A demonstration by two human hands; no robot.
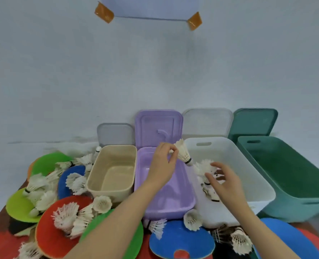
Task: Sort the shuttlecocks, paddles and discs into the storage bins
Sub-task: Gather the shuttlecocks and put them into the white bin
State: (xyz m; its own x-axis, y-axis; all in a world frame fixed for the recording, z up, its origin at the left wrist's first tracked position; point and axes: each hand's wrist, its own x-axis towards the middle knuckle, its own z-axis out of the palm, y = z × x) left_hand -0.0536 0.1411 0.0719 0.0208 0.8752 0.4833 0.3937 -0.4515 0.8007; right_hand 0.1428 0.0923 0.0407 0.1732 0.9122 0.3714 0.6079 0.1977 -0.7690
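Pinching shuttlecock (183,153) in left hand (163,165); right hand (223,182) loosely spread over white bin (263,186), seemingly holding nothing.

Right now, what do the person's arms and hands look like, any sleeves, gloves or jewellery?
Both arms are bare as far up the forearm as the picture shows, with no sleeves in view. The left hand and the right hand wear no gloves, and no rings, watch or wristbands show on the fingers or wrists. The picture is slightly soft, so very small marks could not be told.
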